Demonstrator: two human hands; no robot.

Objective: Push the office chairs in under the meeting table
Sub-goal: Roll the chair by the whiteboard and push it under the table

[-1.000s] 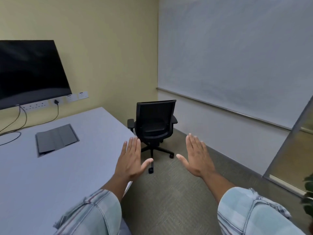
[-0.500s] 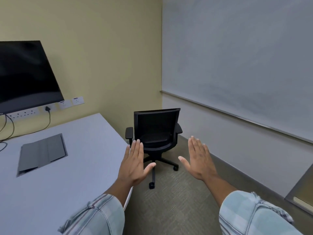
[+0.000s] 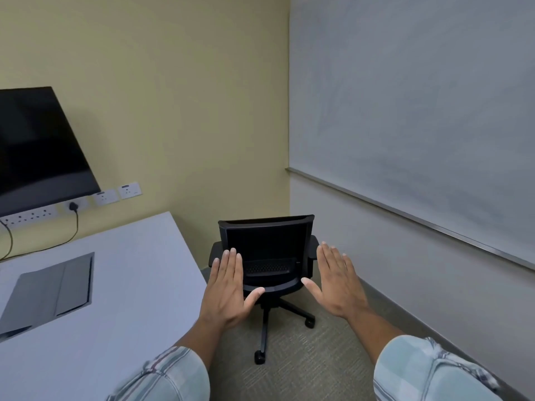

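We see both of the person's bare hands held out ahead, palms facing forward, fingers straight and together with the thumbs spread — neither hand grips anything. The left hand [image 3: 227, 287] shows in front of the near corner of the pale grey meeting table [image 3: 121, 299], and the right hand [image 3: 337, 280] is raised at about the same height, with a clear gap between the two. Rolled pale blue checked sleeves cover both forearms low in the view.

Between and beyond the hands stands the black mesh-backed office chair [image 3: 267, 250] on its five-star castor base. It sits on the grey-green carpet [image 3: 304, 363] just off the far right corner of the table, its back turned toward us, the seat out in the open and not under the tabletop. The chair appears farther off than the hands, so we see no contact with it; whether the fingertips reach the backrest we cannot tell for certain.

Set into the tabletop is a dark grey rectangular cable hatch [image 3: 52, 287], its lid down. On the yellow wall behind, a black flat screen [image 3: 37, 146] hangs above a row of white wall sockets [image 3: 107, 196], one with a black plug and cable. A large pale whiteboard [image 3: 419, 111] fills the right-hand wall.
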